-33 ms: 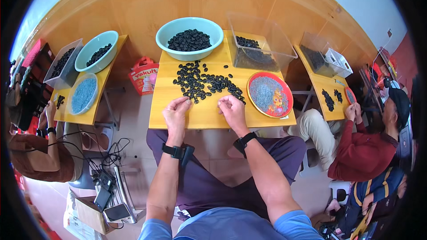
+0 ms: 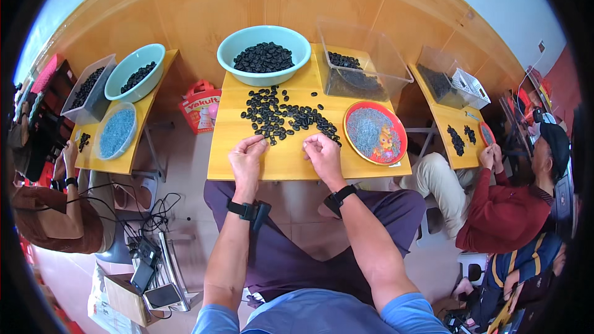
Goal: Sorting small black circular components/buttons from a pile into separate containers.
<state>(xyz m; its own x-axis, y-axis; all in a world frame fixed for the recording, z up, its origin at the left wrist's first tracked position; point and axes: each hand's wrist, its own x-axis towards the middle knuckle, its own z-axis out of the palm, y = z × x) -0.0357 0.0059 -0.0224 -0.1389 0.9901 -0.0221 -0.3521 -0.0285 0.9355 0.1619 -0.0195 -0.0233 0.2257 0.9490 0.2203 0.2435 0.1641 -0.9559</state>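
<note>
My left hand [image 2: 247,162] is over the near part of the yellow table [image 2: 232,154], thumb and fingertips pinched together. What it holds, if anything, is too small to make out. Level with it and a little apart, my right hand [image 2: 324,158] is also closed in a pinch, its contents likewise unclear. Just beyond both hands lies a loose spread of shiny black oval pieces [image 2: 271,111], the nearest ones close to my fingertips. Right of my right hand stands a round red tray [image 2: 403,147] holding many tiny grey-blue bits [image 2: 365,125].
At the table's back are a light-green basin [image 2: 224,59] of black pieces and a clear plastic box [image 2: 356,86]. People sit at side tables: one in brown [image 2: 55,216], another in dark red [image 2: 507,210]. Cables [image 2: 154,210] lie left; a red bag [image 2: 201,111] stands beyond.
</note>
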